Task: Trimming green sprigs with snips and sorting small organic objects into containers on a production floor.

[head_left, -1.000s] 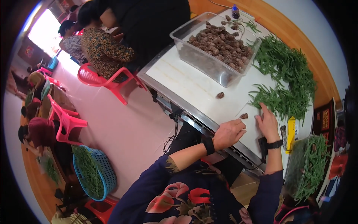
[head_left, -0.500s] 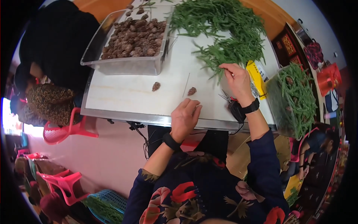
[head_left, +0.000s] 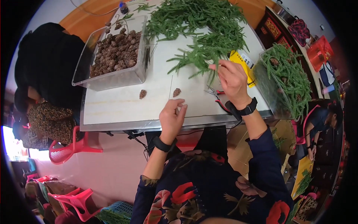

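My right hand pinches the stem end of a green needle-leaved sprig, which reaches left along the near edge of a large heap of similar greenery. Loosely bent, my left hand hovers over the table's front edge with a small gap between thumb and forefinger and nothing visible in it. Just beyond its fingertips lies a small brown pine cone, beside a thin straight wire. A second pine cone rests farther left. Red-handled pliers lie below my right hand, partly hidden by the wrist.
A clear plastic bin of pine cones stands at the left of the white table. To the right are a yellow packet and another clear bin full of greenery with cones. Other people sit at both sides, near pink chairs.
The view has shifted a little. My right hand now has the sprig's end and has drawn it slightly toward me. My left hand stays by the pine cone.
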Demonstrator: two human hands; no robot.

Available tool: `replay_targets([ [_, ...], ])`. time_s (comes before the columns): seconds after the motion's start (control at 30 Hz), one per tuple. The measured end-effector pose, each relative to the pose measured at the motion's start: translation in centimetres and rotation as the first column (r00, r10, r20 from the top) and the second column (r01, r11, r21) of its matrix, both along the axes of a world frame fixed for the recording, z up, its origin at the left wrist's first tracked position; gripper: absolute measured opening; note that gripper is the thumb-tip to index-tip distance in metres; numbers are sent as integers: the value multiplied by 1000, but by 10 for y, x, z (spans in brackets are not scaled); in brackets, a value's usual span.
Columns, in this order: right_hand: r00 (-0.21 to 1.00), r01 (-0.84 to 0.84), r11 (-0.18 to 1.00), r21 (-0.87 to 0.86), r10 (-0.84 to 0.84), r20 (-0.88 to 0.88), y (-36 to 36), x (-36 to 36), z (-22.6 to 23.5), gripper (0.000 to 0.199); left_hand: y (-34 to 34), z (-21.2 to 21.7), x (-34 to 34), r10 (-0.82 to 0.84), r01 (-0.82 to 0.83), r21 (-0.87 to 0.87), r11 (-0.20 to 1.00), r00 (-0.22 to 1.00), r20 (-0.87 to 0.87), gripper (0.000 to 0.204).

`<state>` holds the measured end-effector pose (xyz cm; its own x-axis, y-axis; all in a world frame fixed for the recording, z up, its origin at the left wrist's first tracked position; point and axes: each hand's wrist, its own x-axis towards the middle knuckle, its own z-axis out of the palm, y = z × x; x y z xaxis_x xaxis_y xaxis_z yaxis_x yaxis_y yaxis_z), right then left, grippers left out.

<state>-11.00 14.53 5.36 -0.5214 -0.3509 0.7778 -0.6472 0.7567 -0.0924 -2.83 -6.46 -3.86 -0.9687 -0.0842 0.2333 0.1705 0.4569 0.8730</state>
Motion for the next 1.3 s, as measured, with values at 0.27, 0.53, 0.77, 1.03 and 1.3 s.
replay_targets([
  [0.27, 990, -118, 993, -16, 119, 69, -13, 51, -4, 29, -3, 55, 10, -50, 14, 681, 732, 998, 34, 23],
  [0.53, 960, -216, 970, -108, 231, 159, -25, 68, -25, 30, -2, 62, 11, -145, -68, 835, 546, 974, 175, 12],
  [0.77, 581, 35, 635, -772, 616, 533, -21, 75, -29, 21, -12, 51, 14, -55, -122, 811, 572, 981, 187, 11],
  [1.03, 224, 292, 489, -822, 801, 555, -38, 70, -30, 25, -1, 56, 21, -54, -110, 799, 591, 983, 176, 22],
  [1.3, 245, 436, 325, -839, 854, 458, -47, 75, -40, 23, -4, 45, 28, -40, -145, 775, 616, 976, 214, 23],
])
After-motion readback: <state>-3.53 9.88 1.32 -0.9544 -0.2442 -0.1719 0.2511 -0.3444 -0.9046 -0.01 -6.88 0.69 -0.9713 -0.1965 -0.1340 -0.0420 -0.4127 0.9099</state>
